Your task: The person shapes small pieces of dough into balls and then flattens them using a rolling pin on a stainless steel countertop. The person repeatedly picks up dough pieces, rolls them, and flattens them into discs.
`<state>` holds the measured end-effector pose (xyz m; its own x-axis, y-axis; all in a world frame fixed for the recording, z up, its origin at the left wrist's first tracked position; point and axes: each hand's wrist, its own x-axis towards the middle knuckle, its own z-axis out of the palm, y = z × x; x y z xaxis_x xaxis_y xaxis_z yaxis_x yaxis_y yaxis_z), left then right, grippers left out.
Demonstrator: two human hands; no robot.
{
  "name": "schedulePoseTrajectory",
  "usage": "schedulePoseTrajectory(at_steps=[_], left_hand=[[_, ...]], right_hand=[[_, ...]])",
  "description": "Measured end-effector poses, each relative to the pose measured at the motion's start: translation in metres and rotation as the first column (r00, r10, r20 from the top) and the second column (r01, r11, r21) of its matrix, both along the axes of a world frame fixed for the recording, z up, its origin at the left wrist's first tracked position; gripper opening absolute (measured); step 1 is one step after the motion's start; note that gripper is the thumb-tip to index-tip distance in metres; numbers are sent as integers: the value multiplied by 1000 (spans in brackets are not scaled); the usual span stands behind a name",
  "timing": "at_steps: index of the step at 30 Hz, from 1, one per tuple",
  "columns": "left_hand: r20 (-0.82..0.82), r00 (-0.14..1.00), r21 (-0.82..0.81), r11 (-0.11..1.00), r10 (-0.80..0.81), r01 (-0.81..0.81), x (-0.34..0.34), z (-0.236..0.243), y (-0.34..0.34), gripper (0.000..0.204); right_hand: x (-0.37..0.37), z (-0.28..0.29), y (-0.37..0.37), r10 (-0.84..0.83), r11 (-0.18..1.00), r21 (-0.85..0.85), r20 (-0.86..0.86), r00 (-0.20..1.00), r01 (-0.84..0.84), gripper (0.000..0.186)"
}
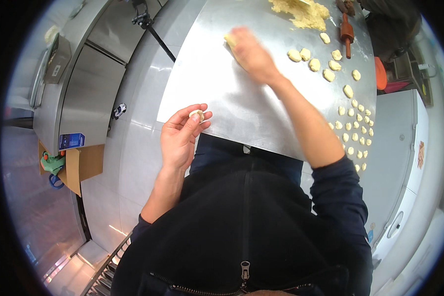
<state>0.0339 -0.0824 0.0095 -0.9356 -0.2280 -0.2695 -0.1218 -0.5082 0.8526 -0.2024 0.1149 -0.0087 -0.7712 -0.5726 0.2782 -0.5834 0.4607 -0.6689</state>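
Observation:
My left hand (pixel 185 133) pinches a small pale dough piece (pixel 197 115) near the front left edge of the steel table (pixel 207 79). Farther forward, my right hand (pixel 249 54) is closed on a yellow object (pixel 232 43) at the tabletop; motion blurs the hand, and I cannot make out what the object is. Several dough pieces (pixel 314 64) lie to the right of this hand, with smaller ones (pixel 355 136) in rows along the table's right side. A ragged mass of yellow dough (pixel 306 15) sits at the back, beside a wooden rolling pin (pixel 347 34).
At left stand a steel counter (pixel 89 93), a cardboard box (pixel 86 167) with green items (pixel 53 163) and a black tripod (pixel 155 37). A small toy-like object (pixel 119 111) is on the tiled floor. A white appliance (pixel 392 148) and a red item (pixel 380 73) flank the table's right.

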Motion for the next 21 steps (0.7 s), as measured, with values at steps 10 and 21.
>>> schedulePoseTrajectory(at_steps=[10,21], left_hand=[[37,996,-1,996,-87,87,-2,0,16,29],[52,997,0,998,-60,60,7,3,16,38]], right_hand=[[66,-58,-31,146,982,165,-329,933,-95,92],[20,-11,56,-101,962,263,77,992,78,89]])
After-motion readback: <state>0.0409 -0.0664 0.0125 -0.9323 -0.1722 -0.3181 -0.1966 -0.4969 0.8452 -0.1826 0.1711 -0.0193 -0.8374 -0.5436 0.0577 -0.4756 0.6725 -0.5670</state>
